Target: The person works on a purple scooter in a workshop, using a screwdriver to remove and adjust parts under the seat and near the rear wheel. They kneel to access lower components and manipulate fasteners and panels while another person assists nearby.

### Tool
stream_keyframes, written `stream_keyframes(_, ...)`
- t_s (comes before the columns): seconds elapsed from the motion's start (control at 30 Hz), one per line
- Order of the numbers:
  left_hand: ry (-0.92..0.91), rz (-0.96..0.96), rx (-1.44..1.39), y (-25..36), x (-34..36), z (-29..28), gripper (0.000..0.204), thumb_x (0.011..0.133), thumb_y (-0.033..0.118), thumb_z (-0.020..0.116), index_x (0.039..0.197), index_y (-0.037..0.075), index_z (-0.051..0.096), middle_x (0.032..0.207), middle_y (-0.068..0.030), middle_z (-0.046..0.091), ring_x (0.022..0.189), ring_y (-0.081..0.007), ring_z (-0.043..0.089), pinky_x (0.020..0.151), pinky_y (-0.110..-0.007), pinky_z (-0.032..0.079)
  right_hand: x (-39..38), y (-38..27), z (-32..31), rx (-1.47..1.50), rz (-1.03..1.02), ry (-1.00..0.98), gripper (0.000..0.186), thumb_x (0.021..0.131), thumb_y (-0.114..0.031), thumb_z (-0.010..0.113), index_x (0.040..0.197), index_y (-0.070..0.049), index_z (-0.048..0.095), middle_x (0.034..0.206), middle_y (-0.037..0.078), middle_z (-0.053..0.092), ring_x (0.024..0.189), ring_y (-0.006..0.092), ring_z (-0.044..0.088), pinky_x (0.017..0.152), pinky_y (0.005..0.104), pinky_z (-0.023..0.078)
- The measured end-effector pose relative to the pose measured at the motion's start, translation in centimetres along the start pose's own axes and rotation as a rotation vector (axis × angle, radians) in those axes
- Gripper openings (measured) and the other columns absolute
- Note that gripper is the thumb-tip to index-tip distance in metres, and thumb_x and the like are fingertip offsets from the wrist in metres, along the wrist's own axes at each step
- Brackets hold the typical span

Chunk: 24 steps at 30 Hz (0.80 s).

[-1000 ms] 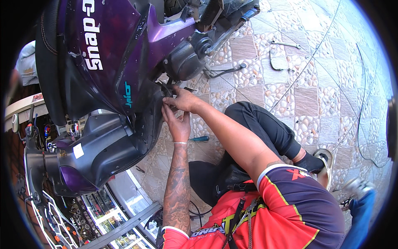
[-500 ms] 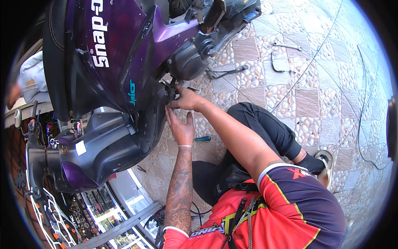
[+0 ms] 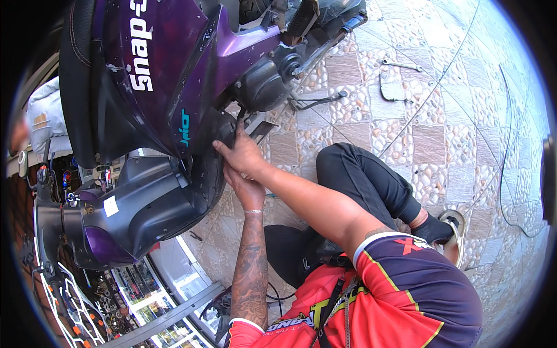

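My right hand (image 3: 241, 153) grips the edge of a black plastic panel (image 3: 219, 124) on the purple scooter (image 3: 194, 52), its thumb spread on the surface and fingers reaching round toward a gap. Just below it, my left hand (image 3: 243, 185) is raised against the same panel, its fingers largely hidden by my right hand and the panel. The dark engine cover (image 3: 261, 87) sits just above my hands. A teal-handled screwdriver (image 3: 265, 195) on the tiled floor is mostly covered by my right forearm.
A wrench (image 3: 402, 64), a bent black bar (image 3: 384, 91) and a thin cable (image 3: 506, 174) lie on the tiles at right. A glass display case (image 3: 151, 296) stands lower left. A blurred hand of another person (image 3: 20, 133) shows at the far left, near white cloth (image 3: 46, 104).
My right hand has shifted left onto the panel, its thumb farther out. My left hand now sits more behind it. The blue-clad leg at right has gone out of view.
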State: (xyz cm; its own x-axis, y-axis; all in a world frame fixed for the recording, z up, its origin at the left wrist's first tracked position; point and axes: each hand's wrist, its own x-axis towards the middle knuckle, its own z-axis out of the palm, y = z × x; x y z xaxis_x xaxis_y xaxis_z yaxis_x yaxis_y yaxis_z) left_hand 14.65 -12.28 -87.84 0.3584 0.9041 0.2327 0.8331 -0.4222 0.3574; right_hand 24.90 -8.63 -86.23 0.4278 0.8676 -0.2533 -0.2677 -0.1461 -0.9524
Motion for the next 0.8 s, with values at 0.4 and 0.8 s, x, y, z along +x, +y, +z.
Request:
stream_keyframes(0.4,-0.032,-0.095,-0.344,-0.1,-0.4,-0.5,0.082,0.093,0.015,0.069,0.157,0.005,0.019,0.152,-0.0170,0.025,0.140,-0.0279,0.035,0.117,-0.042,0.034,-1.2,-0.8,0.8,0.098,-0.028,0.167,0.080,0.087,-0.035,0.074,0.146,0.006,0.040,0.123,0.034,0.062,0.115,0.0454,0.062,0.098,0.0467,0.049)
stream_keyframes(0.8,0.059,0.063,-0.088,-1.5,-0.8,-0.4,0.100,0.080,0.008,0.079,0.158,0.006,0.015,0.154,-0.0215,0.023,0.127,-0.0348,0.048,0.095,-0.043,0.052,-2.3,-2.2,-0.4,-0.387,-0.118,0.099,0.092,0.084,-0.035,0.075,0.152,0.005,0.027,0.137,0.033,0.049,0.124,0.0456,0.055,0.103,0.0464,0.048)
